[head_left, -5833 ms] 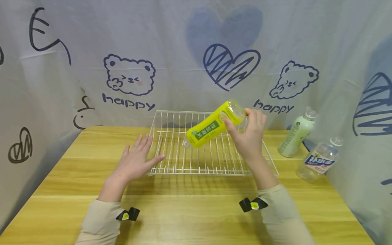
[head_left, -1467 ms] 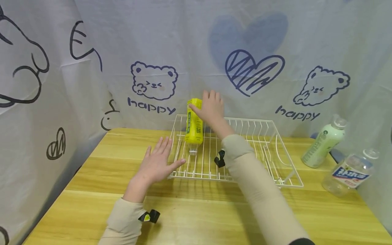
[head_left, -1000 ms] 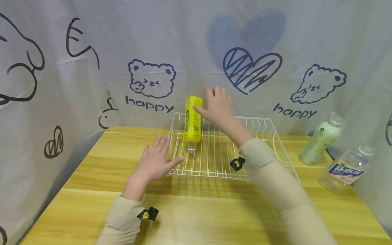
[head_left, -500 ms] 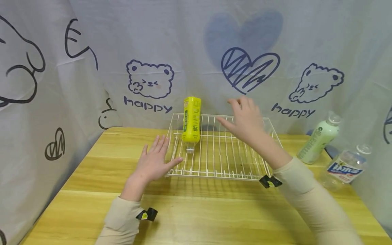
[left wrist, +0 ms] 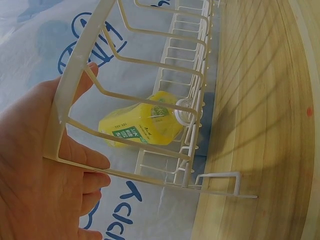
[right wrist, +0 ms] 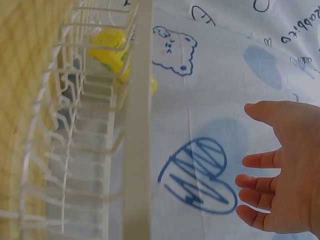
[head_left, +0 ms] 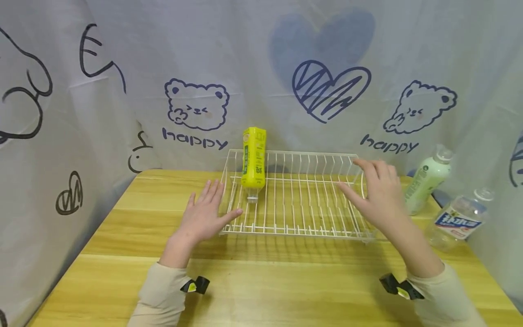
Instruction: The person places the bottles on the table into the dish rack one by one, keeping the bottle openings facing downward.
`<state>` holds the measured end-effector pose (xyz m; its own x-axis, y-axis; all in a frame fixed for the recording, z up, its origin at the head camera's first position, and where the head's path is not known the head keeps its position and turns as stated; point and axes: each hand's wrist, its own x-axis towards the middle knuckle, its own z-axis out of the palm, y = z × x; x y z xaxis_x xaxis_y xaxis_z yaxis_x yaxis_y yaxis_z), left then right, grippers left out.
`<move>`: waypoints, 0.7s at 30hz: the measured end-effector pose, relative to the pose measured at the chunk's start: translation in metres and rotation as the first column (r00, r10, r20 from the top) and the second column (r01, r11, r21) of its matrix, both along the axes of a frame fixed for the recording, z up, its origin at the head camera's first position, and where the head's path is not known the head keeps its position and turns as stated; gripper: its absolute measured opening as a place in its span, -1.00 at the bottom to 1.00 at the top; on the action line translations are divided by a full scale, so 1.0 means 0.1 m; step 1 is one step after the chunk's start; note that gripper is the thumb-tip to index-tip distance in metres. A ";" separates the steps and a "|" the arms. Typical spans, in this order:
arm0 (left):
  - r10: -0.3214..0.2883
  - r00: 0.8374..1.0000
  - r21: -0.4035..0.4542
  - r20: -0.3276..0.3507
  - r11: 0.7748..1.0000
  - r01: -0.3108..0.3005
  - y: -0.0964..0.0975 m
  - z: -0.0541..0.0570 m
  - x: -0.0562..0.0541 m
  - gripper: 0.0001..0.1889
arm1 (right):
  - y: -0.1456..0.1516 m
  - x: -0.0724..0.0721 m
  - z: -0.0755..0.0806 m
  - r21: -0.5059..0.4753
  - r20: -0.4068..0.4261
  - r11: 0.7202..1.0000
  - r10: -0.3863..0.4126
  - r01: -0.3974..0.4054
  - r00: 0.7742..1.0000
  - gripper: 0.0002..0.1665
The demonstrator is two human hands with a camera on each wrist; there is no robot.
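Note:
A yellow drink bottle (head_left: 254, 159) stands upside down in the left part of the white wire dish rack (head_left: 294, 234), its clear neck down among the wires. My left hand (head_left: 202, 218) rests against the rack's left end with fingers spread and straight. In the left wrist view, the thumb and fingers of that hand (left wrist: 45, 145) lie along the rack's end frame (left wrist: 62, 107). My right hand (head_left: 380, 193), fingers apart and holding nothing, is over the rack's right end. Empty space surrounds its fingers in the right wrist view, where the same bottle (right wrist: 110, 50) shows through the wires.
Right of the rack stand a pale green bottle (head_left: 429, 179), partly behind my right hand, and a clear bottle (head_left: 457, 222) with a blue and white label. The rack sits on a wooden table (head_left: 286, 281). A white curtain (head_left: 253, 54) with drawings hangs behind and beside it.
My right hand tilted the yellow bottle neck down, put it in the rack's left part and let go. It then moved right to the rack's right end. My left hand stayed at the rack.

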<state>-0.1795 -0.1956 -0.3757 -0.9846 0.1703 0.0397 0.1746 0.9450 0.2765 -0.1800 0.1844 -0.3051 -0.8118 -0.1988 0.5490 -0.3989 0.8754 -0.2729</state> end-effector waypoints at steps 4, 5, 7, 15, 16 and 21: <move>0.002 1.000 0.002 0.004 1.000 -0.002 0.01 0.00 -0.01 0.07 | 0.23 0.11 -0.11 -0.025 -0.043 1.000 0.002 -0.003 0.999 -0.26; 0.001 1.000 0.003 0.005 1.000 -0.001 0.01 0.00 -0.01 0.07 | 0.29 0.14 -0.13 -0.028 -0.052 1.000 0.003 -0.005 0.999 -0.27; -0.001 1.000 0.005 0.006 1.000 0.001 0.02 -0.01 -0.01 0.07 | 0.42 0.20 -0.17 -0.039 -0.066 0.999 -0.001 -0.002 0.998 -0.29; 0.005 1.000 0.006 0.002 1.000 -0.005 0.01 0.00 0.01 0.07 | 0.83 0.36 -0.35 -0.081 -0.034 0.994 -0.076 0.073 0.996 -0.38; 0.005 1.000 0.005 0.002 1.000 -0.005 0.01 0.00 0.00 0.07 | 0.87 0.37 -0.38 -0.084 -0.023 0.993 -0.089 0.087 0.996 -0.38; 0.001 1.000 0.003 0.005 1.000 -0.001 -0.01 0.00 0.00 0.08 | 1.08 0.45 -0.58 -0.078 0.027 0.985 -0.152 0.154 0.988 -0.37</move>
